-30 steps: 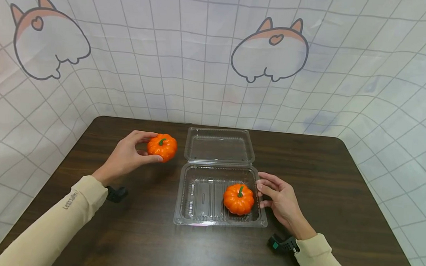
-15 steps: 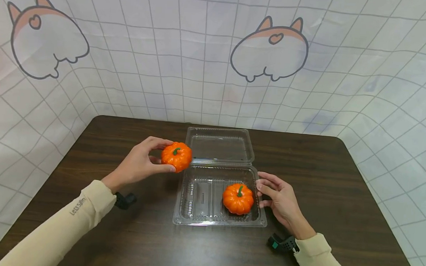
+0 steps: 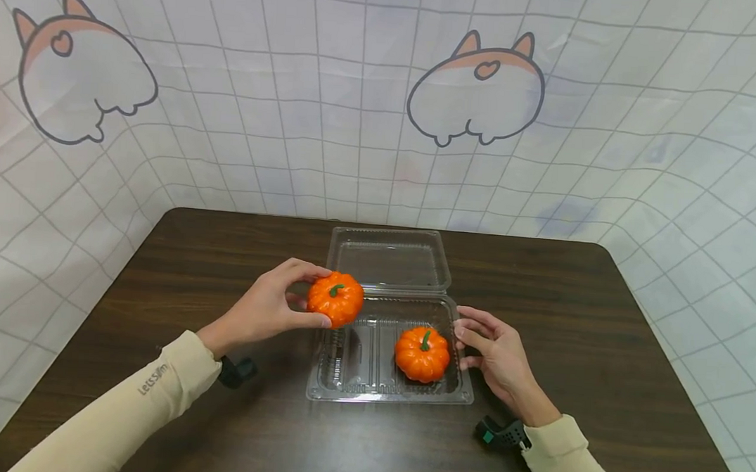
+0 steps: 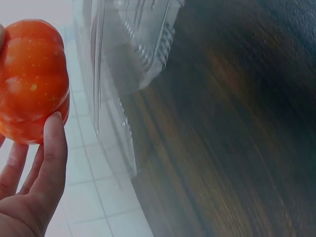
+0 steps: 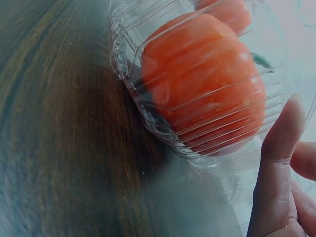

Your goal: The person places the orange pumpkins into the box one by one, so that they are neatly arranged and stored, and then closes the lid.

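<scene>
An orange toy pumpkin point(image 3: 336, 300) with a green stem is held in my left hand point(image 3: 267, 307), thumb on the near side and fingers on the far side. It hangs over the left back part of a clear plastic clamshell box point(image 3: 346, 388), whose lid point(image 3: 389, 263) lies folded back. Inside the box, on the right, sits a second orange pumpkin point(image 3: 422, 355). At the box's right edge, my right hand point(image 3: 496, 357) pinches the rim; the right wrist view has the thumb point(image 5: 277, 163) by the clear wall, other fingers partly out of frame.
Everything stands on a dark brown wooden table point(image 3: 571, 308) with rounded far corners. A white grid-patterned curtain point(image 3: 358, 108) with cartoon animal drawings hangs behind and along the sides. Each wrist wears a black band point(image 3: 499, 433).
My left hand has carried its pumpkin rightward and toward me, from the left of the box to above its left part. The right hand and the box have stayed put.
</scene>
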A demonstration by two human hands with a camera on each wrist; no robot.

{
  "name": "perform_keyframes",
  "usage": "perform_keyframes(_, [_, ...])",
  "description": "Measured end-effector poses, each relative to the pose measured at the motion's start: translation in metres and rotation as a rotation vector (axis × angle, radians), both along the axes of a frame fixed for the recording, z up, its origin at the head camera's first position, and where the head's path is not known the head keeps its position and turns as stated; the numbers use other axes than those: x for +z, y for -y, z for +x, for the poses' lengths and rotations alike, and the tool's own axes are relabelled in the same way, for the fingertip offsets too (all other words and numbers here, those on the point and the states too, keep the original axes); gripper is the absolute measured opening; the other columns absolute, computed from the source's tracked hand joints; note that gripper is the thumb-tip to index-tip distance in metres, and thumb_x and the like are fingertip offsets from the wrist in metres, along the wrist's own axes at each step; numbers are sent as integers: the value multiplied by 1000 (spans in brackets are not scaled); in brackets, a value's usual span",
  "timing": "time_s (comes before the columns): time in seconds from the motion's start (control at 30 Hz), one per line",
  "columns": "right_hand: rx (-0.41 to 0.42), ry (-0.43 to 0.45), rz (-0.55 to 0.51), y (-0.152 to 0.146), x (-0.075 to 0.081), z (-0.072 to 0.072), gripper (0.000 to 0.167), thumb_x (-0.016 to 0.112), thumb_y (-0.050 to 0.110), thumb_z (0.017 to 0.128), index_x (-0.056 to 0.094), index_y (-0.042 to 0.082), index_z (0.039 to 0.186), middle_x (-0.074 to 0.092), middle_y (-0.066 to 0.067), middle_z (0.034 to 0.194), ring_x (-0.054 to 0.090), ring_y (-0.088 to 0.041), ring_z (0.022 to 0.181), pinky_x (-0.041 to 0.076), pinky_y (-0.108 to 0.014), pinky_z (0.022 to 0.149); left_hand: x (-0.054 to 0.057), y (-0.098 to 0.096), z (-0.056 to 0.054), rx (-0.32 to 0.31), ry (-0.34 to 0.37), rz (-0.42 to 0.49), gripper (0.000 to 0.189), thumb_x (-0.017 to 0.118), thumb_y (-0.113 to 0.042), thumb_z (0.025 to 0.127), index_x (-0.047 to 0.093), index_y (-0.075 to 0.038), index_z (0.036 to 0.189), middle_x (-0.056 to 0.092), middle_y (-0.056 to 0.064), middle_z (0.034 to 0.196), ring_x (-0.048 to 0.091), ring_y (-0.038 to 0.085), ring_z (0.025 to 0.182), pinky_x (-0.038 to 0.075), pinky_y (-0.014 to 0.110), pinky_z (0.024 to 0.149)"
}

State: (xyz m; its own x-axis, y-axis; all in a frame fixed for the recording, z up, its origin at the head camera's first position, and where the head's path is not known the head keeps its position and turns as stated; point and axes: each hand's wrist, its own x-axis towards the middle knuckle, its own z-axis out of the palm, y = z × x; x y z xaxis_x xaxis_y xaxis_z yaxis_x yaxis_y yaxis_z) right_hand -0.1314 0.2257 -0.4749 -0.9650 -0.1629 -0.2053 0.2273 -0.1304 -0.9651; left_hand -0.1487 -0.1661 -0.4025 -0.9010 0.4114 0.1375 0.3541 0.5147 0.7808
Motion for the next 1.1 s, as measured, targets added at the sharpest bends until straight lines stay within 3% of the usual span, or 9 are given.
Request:
perform_keyframes(0.43, [-24,-6,-7,6,0,2,54,70,12,99,50,2,148,71,8,102,64,-8,76,61,-25,57,-6,-16,4,-65,26,11,69,94,-35,75,63,-19,136,58,0,131,61,22,122,63,34,94])
perform_keyframes(0.67, [-38,0,2,6,-2,2,54,71,12,99,50,3,148,72,8,102,64,-8,76,61,-26,57,-9,-27,4,-131,50,23,69,93,-33,77,62,-18,137,57,3,134,61,23,123,63,29,92])
perform_keyframes(1.1, [-28,3,-5,5,-1,2,54,70,11,99,49,3,148,71,9,102,64,-8,76,61,-26,57,-9,-42,-1,-210,90,-106,70,91,-35,80,59,-16,140,56,2,136,61,20,121,62,26,92])
